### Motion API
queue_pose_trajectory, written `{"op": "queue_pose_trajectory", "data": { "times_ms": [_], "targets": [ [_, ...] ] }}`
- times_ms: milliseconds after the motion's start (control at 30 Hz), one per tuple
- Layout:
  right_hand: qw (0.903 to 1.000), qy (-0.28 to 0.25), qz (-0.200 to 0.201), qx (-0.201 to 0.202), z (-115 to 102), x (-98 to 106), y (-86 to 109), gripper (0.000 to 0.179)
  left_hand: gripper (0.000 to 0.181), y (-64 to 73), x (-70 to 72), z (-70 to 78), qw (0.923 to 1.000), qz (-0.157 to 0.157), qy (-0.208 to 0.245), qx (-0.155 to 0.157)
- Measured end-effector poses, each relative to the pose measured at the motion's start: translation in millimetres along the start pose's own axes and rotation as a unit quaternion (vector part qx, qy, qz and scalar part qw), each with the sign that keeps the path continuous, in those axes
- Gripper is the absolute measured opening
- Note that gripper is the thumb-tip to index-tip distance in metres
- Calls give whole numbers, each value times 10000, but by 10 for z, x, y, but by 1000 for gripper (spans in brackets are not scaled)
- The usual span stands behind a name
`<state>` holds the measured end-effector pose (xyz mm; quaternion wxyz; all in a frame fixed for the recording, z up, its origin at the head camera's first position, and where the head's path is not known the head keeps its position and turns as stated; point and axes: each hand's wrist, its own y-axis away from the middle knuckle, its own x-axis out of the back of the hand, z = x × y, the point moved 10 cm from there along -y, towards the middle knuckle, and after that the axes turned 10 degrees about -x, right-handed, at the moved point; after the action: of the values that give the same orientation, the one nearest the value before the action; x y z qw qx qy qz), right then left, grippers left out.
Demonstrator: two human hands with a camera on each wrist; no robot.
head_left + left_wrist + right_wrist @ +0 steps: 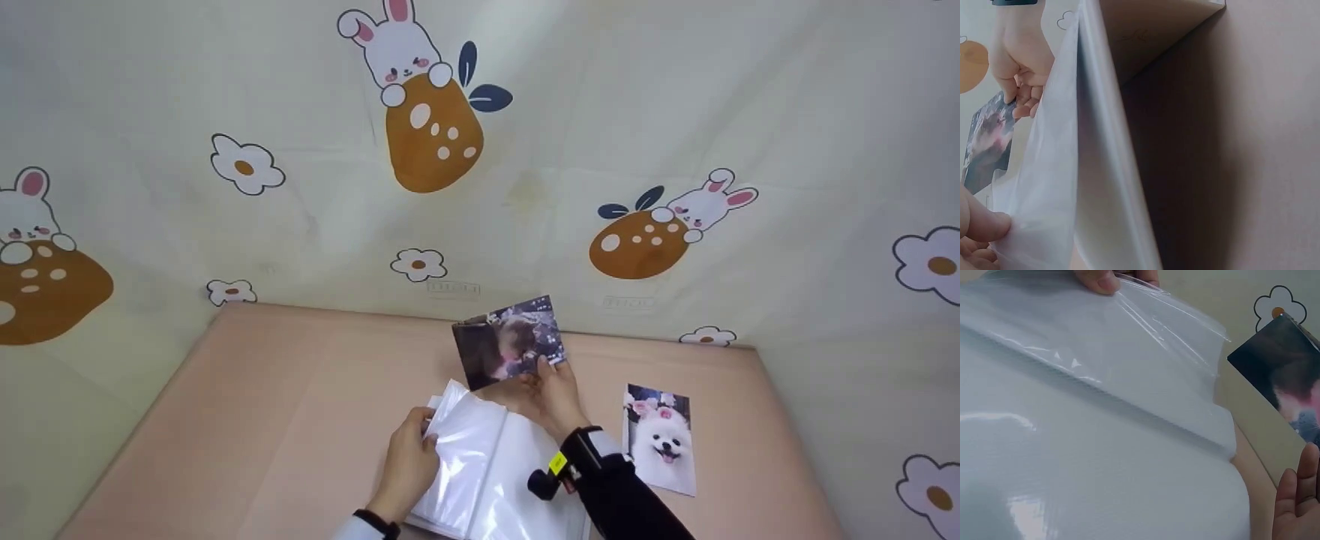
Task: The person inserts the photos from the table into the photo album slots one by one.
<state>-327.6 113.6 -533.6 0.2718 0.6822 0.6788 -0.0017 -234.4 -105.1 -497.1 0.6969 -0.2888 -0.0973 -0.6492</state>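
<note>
An album with clear plastic sleeves (472, 465) lies open in front of me, tilted up at its left side. My left hand (409, 457) pinches the outer edge of its left pages, thumb on the glossy sleeve. In the left wrist view the thumb presses the lifted sleeve (1044, 185). My right hand (555, 394) holds a dark photo (510, 341) with a pinkish blurred figure, gripping its lower right corner above the album's top edge. The right wrist view shows that photo (1280, 365) beyond the sleeves, with some fingers (1306, 489) extended below it.
A photo of a white fluffy dog with pink flowers (664, 442) lies on the pinkish table (300, 375), right of the album. Behind the table hangs a pale cloth (540, 135) printed with rabbits and flowers. A black strap with a small camera (570, 465) sits at my right wrist.
</note>
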Motion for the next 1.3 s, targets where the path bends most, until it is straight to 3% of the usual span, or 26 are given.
{"op": "queue_pose_trajectory", "data": {
  "times_ms": [333, 500, 600, 733, 800, 1033, 1300],
  "targets": [
    [9987, 372, -193, -300, 127, -34, -17, 49, 30, 8, 49, -32, 9997, 207, 68, -56],
    [9942, 1016, -202, -300, 155, -74, -18, 47, 30, 14, 88, -58, 9994, 287, 177, 36],
    [9856, 1688, -73, 88, 71, -63, -32, 44, 33, 9, 88, -74, 9993, 244, 247, 137],
    [9623, 2570, 354, 818, -123, 14, -55, 35, 37, 9, 72, -97, 9992, 113, 265, 295],
    [9546, 2775, 456, 977, -183, 39, -68, 34, 37, 13, 65, -108, 9992, 80, 231, 331],
    [9562, 2768, 437, 843, -203, 88, -111, 36, 36, 29, 33, -114, 9987, -28, 324, 401],
    [9360, 3358, 399, 977, -289, 65, -192, 33, 36, 17, 18, -101, 9983, -26, 393, 433]
  ]
}}
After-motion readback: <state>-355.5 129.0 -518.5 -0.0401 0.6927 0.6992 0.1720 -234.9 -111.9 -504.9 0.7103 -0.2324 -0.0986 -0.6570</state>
